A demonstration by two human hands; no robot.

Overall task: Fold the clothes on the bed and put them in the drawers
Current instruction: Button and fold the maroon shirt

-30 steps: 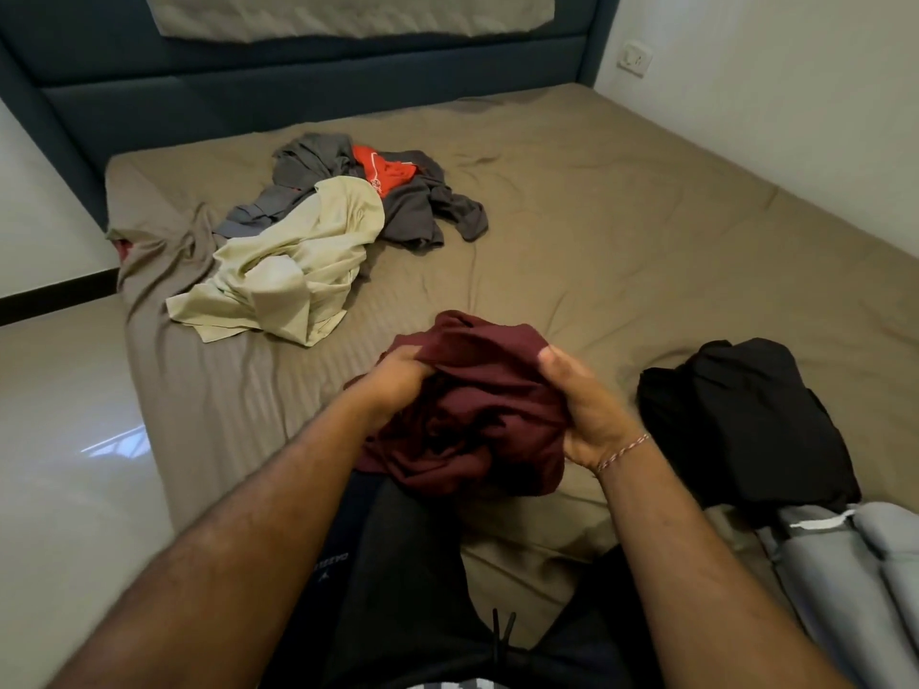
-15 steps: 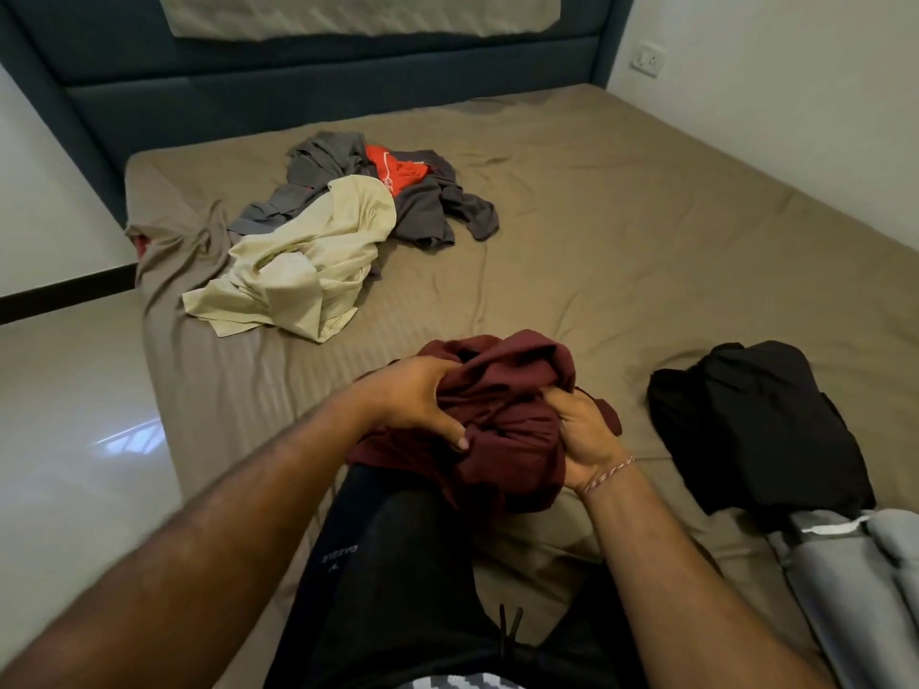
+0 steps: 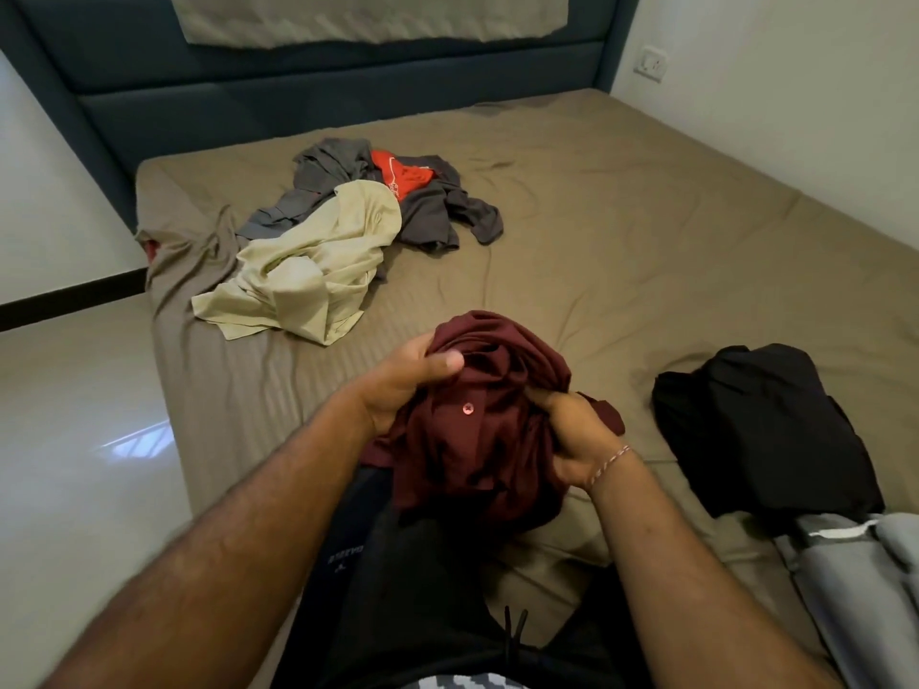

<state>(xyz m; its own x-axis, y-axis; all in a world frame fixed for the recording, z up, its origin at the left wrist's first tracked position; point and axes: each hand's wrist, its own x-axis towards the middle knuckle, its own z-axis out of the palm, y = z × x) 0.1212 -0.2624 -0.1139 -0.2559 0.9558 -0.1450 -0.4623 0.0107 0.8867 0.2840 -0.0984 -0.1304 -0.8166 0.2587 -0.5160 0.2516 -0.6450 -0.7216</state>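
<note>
Head cam: A person seated at the edge of a bed [image 3: 621, 251] w/ a tan-brown sheet works a bunched maroon shirt [image 3: 477, 430], held up over the lap, just above black shorts [image 3: 413, 589]. Left hand [image 3: 408, 385] grips the shirt's upper left side, thumb pressed flat on the fabric near a small pink button [image 3: 467, 409]. Right hand [image 3: 572, 440], a thin bracelet [image 3: 609, 462] at the wrist, has fingers curled into the cloth on the shirt's right side. Far side of the bed, toward a dark blue headboard [image 3: 348, 92]: a loose pile w/ a cream garment [image 3: 308, 276] in front, grey clothing [image 3: 432, 211] behind & a red-orange piece [image 3: 403, 176] on top. To the person's right, a black garment [image 3: 756, 430] lies rumpled on the sheet, touching a grey item [image 3: 865, 589] at the frame's lower right corner. Wall socket [image 3: 652, 63] at upper right.
</note>
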